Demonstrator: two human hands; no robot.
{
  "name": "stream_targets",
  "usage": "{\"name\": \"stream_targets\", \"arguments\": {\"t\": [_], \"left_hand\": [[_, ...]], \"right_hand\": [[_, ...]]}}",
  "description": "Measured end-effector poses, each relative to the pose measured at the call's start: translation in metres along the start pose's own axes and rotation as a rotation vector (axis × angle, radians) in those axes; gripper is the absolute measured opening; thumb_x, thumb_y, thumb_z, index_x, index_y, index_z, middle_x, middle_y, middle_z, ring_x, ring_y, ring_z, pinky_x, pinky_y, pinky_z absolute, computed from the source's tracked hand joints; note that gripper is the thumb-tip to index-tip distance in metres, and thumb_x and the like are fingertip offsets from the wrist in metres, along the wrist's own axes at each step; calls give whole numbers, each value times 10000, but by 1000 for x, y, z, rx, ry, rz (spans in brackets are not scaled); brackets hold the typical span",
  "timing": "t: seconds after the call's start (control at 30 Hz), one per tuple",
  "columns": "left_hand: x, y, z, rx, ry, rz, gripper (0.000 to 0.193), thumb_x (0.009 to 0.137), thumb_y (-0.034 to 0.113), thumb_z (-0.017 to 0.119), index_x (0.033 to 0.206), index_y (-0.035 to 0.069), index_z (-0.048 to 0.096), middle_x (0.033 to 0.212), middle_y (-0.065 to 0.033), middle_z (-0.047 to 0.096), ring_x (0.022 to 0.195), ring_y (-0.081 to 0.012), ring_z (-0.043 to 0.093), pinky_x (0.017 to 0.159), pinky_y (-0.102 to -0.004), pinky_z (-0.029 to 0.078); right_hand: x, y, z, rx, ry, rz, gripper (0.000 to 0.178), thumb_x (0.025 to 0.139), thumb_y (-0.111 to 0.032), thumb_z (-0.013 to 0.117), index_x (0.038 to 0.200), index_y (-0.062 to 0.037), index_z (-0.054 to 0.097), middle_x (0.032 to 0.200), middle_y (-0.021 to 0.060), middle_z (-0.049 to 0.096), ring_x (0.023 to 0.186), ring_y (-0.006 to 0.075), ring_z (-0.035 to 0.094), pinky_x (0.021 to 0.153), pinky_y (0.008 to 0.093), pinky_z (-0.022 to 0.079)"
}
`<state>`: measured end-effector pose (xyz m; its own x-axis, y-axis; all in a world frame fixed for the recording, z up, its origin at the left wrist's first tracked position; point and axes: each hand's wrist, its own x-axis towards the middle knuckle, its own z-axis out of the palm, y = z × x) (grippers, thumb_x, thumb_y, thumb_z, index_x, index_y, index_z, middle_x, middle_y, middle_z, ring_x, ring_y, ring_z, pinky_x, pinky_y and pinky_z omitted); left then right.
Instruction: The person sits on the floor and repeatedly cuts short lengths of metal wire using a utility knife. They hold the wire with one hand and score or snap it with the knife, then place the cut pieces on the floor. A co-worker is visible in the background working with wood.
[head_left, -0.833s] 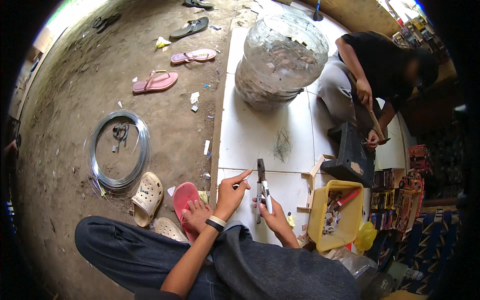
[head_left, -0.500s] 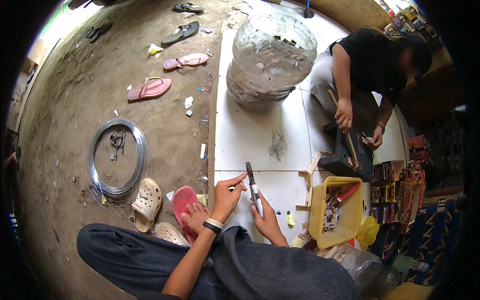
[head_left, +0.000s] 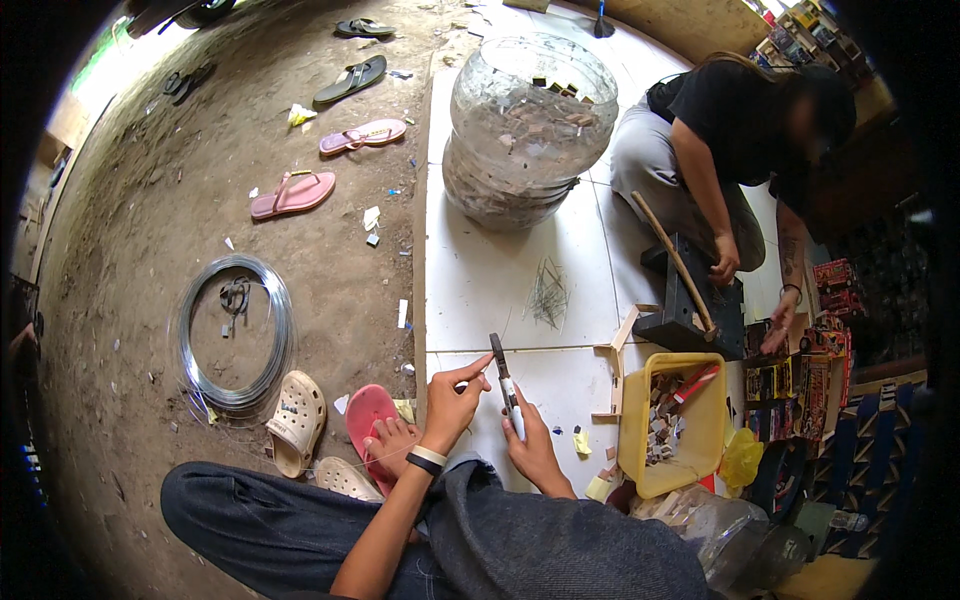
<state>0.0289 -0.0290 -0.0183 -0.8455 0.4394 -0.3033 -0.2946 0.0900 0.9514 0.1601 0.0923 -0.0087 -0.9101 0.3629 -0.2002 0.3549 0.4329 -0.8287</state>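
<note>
My right hand [head_left: 535,446] is closed around the pale handles of a pair of pliers [head_left: 503,374], whose dark jaws point away from me. Beside it my left hand [head_left: 452,408] has its lower fingers curled in, and its index finger reaches to the plier jaws. A thin wire runs from the coil of silvery wire [head_left: 233,400] on the dirt, past my foot, towards my left hand; its end in the fingers is too fine to see. Beyond the pliers, a small heap of cut wire pieces [head_left: 546,294] lies on the white tiles [head_left: 470,270].
A large clear plastic container [head_left: 530,130] holds scraps. To the right are a yellow bin [head_left: 628,440], a wooden frame piece [head_left: 617,370] and a black stool [head_left: 665,325] with a stick [head_left: 672,250] leaning on it. A co-worker [head_left: 700,130] sits behind it. Sandals [head_left: 295,195] line the dirt.
The co-worker has let go of the stick and moved one hand down towards the colourful boxes on the right. My hands and the pliers have hardly moved; the view has shifted slightly.
</note>
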Motion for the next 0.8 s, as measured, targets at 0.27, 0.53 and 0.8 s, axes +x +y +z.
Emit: {"name": "stream_targets", "arguments": {"t": [0.27, 0.53, 0.8], "left_hand": [[-1, -1, -1, -5, -20, 26, 387, 940, 80, 600, 1298, 169, 718, 747, 36, 683, 557, -5, 402, 486, -216, 344], [-4, 5, 4, -33, -44, 6, 393, 935, 59, 588, 1288, 165, 723, 754, 43, 674, 587, -2, 411, 505, -206, 342], [4, -21, 8, 27, -66, -4, 400, 916, 72, 595, 1281, 169, 728, 771, -4, 721, 611, -39, 508, 581, -242, 449]], "right_hand": [[0, 2, 4, -15, 15, 221, 348, 910, -140, 688, 1227, -2, 652, 924, 158, 712, 847, 266, 697, 820, 388, 536], [5, 3, 0, -54, -13, 300, 246, 817, -217, 727, 924, -13, 638, 764, 177, 700, 714, 318, 707, 692, 410, 545], [4, 22, -12, -160, -112, 355, 222, 781, -221, 720, 810, -18, 635, 693, 172, 680, 650, 310, 687, 654, 420, 537]]}}
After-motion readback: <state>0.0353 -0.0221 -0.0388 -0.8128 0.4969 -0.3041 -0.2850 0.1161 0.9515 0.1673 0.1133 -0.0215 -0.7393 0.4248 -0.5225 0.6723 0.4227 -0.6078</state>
